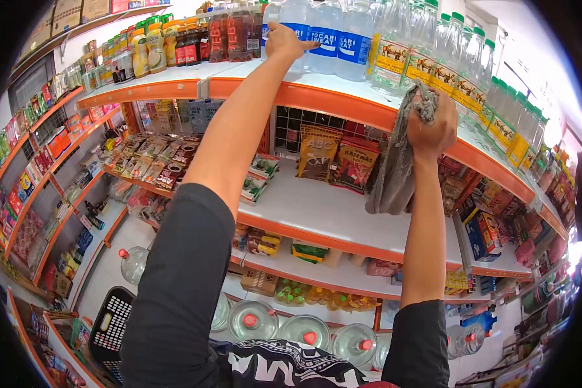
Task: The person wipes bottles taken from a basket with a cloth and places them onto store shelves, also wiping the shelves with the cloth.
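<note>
My left hand [286, 44] reaches up to the top shelf, against a row of blue-labelled Pocari Sweat bottles [324, 42]. Its thumb stretches out to the right across a label and the fingers are apart; part of them is hidden from me. My right hand [437, 123] is closed around a crumpled grey cloth [394, 171] at the orange front edge of that shelf [343, 103]. The cloth hangs down in front of the shelf below. Just behind my right hand stand clear bottles with green caps and yellow labels [443, 74].
Dark drinks [238, 32] and yellow-labelled bottles [155, 48] line the shelf's left side. Below are ABC packets [317, 150], red packets [354, 163] and a white shelf surface [317, 207]. Large water jugs [252, 320] and a black basket [110, 323] are low down.
</note>
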Demonstrator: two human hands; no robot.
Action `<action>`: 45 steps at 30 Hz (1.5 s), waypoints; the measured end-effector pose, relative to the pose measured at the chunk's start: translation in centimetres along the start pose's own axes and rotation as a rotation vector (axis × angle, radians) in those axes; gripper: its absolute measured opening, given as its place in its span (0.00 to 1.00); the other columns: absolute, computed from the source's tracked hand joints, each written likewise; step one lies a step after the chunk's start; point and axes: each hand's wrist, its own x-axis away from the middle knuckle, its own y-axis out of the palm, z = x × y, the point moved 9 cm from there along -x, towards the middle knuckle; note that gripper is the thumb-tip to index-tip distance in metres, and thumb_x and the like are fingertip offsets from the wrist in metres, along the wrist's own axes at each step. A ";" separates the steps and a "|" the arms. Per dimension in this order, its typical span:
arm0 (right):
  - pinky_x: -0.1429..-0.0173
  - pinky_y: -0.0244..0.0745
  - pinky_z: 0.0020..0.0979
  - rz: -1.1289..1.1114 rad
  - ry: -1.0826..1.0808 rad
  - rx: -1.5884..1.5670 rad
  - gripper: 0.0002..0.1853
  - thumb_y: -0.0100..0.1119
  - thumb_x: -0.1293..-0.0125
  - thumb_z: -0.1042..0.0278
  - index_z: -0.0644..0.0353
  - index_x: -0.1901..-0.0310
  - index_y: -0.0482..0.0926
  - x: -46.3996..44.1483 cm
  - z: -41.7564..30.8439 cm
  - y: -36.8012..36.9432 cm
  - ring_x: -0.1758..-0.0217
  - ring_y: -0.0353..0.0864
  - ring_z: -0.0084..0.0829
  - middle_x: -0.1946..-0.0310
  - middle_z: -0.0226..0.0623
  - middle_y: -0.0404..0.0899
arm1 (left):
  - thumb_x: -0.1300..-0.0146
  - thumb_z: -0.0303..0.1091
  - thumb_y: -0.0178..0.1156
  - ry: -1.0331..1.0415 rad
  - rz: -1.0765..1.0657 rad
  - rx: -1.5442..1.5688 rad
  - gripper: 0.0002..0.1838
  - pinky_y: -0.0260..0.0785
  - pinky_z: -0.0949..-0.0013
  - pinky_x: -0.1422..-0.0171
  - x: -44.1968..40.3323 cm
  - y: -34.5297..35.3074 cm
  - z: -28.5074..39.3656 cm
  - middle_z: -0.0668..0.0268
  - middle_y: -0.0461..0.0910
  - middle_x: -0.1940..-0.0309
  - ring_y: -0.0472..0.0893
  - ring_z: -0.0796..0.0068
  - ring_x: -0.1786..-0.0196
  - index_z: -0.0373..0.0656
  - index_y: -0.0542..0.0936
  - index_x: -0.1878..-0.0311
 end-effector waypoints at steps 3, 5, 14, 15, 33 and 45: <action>0.61 0.70 0.38 -0.009 0.002 0.001 0.13 0.60 0.49 0.58 0.54 0.64 0.76 0.0 0.0 0.1 0.65 0.75 0.44 0.71 0.40 0.76 | 0.64 0.63 0.70 0.043 -0.006 0.022 0.58 0.72 0.57 0.50 -0.8 0.5 -0.9 0.40 0.73 0.53 0.77 0.50 0.50 0.22 0.58 0.42; 0.61 0.70 0.38 -0.010 0.006 0.000 0.13 0.60 0.49 0.58 0.55 0.64 0.76 0.0 0.1 0.1 0.65 0.75 0.44 0.71 0.40 0.76 | 0.58 0.60 0.69 0.118 -0.388 0.261 0.48 0.71 0.52 0.48 -0.5 0.9 -0.8 0.45 0.73 0.50 0.75 0.50 0.47 0.31 0.65 0.42; 0.59 0.70 0.37 0.005 -0.005 -0.004 0.13 0.60 0.49 0.59 0.56 0.64 0.76 0.0 -0.3 -0.1 0.64 0.76 0.43 0.69 0.40 0.77 | 0.63 0.56 0.73 0.069 -0.442 0.253 0.48 0.70 0.56 0.44 -1.2 2.4 -2.6 0.44 0.71 0.47 0.69 0.52 0.40 0.28 0.70 0.46; 0.59 0.70 0.37 0.006 -0.009 -0.012 0.13 0.60 0.49 0.59 0.56 0.64 0.76 0.0 -0.2 -0.1 0.64 0.76 0.43 0.69 0.40 0.77 | 0.63 0.56 0.73 0.066 -0.440 0.256 0.48 0.70 0.56 0.44 -1.0 2.7 -2.3 0.44 0.71 0.47 0.69 0.52 0.40 0.28 0.70 0.46; 0.59 0.70 0.37 0.012 0.012 -0.018 0.12 0.62 0.50 0.61 0.56 0.65 0.76 0.0 -0.2 -0.1 0.65 0.75 0.43 0.70 0.39 0.76 | 0.58 0.50 0.73 -0.021 -0.433 0.358 0.36 0.71 0.54 0.46 -1.0 2.9 -3.6 0.50 0.75 0.51 0.74 0.53 0.46 0.34 0.75 0.49; 0.59 0.70 0.38 0.011 0.013 -0.010 0.12 0.62 0.51 0.62 0.56 0.65 0.77 0.1 0.0 0.0 0.64 0.75 0.43 0.71 0.38 0.76 | 0.62 0.61 0.70 0.097 -0.197 -0.144 0.37 0.77 0.72 0.69 -1.0 1.5 -1.1 0.55 0.80 0.66 0.83 0.65 0.72 0.31 0.80 0.64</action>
